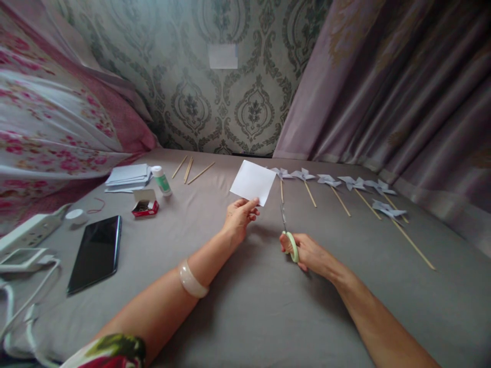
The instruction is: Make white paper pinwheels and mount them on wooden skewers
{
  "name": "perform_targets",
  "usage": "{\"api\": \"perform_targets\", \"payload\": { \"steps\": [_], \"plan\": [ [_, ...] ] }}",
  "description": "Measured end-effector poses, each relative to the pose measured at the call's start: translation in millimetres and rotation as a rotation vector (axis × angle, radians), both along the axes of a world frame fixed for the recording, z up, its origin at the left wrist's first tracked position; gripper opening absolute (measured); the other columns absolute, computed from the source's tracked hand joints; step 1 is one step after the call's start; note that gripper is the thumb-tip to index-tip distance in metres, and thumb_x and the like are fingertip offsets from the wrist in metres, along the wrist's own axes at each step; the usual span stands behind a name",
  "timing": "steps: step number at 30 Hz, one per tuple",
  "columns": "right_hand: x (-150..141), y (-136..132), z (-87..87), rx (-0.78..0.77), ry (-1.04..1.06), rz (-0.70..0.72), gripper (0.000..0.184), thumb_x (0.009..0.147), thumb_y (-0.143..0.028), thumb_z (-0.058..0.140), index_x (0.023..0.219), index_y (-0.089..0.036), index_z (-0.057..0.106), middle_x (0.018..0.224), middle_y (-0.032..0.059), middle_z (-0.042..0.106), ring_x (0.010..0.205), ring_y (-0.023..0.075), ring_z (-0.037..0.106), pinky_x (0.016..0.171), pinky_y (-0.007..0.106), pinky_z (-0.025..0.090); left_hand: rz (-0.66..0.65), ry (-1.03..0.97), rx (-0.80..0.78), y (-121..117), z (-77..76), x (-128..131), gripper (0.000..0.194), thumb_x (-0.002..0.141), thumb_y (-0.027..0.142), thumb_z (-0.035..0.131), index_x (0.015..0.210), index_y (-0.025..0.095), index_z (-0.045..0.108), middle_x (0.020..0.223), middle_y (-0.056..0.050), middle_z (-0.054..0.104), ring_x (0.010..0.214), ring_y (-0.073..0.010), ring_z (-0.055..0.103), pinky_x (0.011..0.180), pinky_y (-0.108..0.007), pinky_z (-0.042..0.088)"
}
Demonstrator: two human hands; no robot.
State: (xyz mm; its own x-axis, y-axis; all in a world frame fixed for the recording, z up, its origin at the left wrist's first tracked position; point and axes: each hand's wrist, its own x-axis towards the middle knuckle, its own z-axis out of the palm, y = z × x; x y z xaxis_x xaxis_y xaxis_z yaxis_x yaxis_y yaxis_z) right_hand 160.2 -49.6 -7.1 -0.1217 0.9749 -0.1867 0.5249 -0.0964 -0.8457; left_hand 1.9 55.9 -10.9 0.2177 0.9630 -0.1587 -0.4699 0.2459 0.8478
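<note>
Both hands loaded.
My left hand (238, 221) pinches white paper (252, 180); right hand (310, 252) grips green-handled scissors (293, 248), blades off paper.

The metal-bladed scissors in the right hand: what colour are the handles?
The looped scissor handles are pale green, seen best in the head view.

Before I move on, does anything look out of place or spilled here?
Slightly: the nearest pinwheel sits in front of the row of five others, breaking their line. I see nothing spilled.
</note>
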Motion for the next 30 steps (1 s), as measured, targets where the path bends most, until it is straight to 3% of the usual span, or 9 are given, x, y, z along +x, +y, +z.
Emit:
{"api": "perform_targets", "payload": {
  "steps": [6, 19, 30],
  "plan": [
    [-3.7, -2.7, -1.5, 0.002, -0.061, 0.048, 0.049, 0.080, -0.065, 0.047, 0.062, -0.019, 0.044, 0.060, -0.0032, 0.038, 0.060, 0.0116, 0.034, 0.053, 0.025, 0.028, -0.034, -0.043, 0.001, -6.6, 3.1, 5.6, 0.033, 0.051, 0.029, 0.084, 0.065, 0.013, 0.058, 0.065, -0.002, 0.061, 0.051, -0.0063, 0.051, 0.048, -0.020, 0.035],
    [-5.3, -2.6, -2.6, 0.052, -0.086, 0.102, 0.042, 0.083, -0.055, 0.045, 0.062, -0.019, 0.042, 0.061, -0.0033, 0.038, 0.059, 0.0110, 0.033, 0.052, 0.024, 0.026, -0.077, -0.066, -0.023, -17.3, 10.6, 10.2, 0.030, 0.055, 0.024, 0.083, 0.065, 0.013, 0.058, 0.066, -0.002, 0.062, 0.052, -0.0070, 0.054, 0.049, -0.020, 0.035],
    [-8.2, -4.5, 5.8, 0.039, -0.111, 0.069, 0.049, 0.082, -0.064, 0.043, 0.063, -0.018, 0.043, 0.063, -0.0046, 0.030, 0.061, 0.0103, 0.028, 0.054, 0.025, 0.023, -0.063, -0.036, -0.042, -21.3, 18.0, 12.1, 0.029, 0.052, 0.023, 0.084, 0.066, 0.012, 0.061, 0.066, -0.003, 0.064, 0.061, -0.0100, 0.060, 0.055, -0.020, 0.039]
  ]
}}
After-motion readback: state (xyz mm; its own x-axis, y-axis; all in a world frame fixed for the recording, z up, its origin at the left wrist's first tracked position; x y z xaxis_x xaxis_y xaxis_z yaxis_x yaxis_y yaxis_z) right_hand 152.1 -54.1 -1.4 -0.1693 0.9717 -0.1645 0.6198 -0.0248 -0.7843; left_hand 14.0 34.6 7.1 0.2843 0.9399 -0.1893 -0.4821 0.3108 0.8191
